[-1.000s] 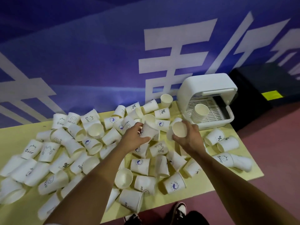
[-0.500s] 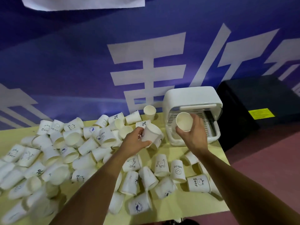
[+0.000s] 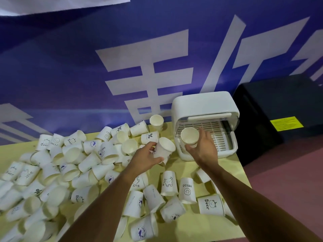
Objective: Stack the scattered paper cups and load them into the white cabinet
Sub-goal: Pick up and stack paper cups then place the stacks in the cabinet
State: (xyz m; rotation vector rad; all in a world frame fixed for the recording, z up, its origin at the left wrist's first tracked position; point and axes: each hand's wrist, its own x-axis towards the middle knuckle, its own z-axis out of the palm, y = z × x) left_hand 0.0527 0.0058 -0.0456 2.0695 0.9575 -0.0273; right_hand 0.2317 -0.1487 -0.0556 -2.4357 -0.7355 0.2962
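Left grip [image 3: 146,157] is pinching a cup [image 3: 163,148] above the counter [image 3: 185,165]. Right grip [image 3: 203,148] is curling round a second cup [image 3: 189,136] at the cabinet [image 3: 202,103] mouth. Judgement: lowering it upright, base first, is guarding against tipping.

One cup [image 3: 187,189] reads "HELLO", a second cup [image 3: 211,204] "Bear", a third cup [image 3: 150,137] "%".

Lifted the right grip [image 3: 202,149] and its cup [image 3: 190,137] off from above the scattered cups [image 3: 87,163] and brought them up to the open front of the cabinet [image 3: 202,103], before the slatted tray [image 3: 218,130]. Swung the left grip [image 3: 146,158] with a tilted cup [image 3: 164,147] rightward as well, now just beside the cabinet's front corner.
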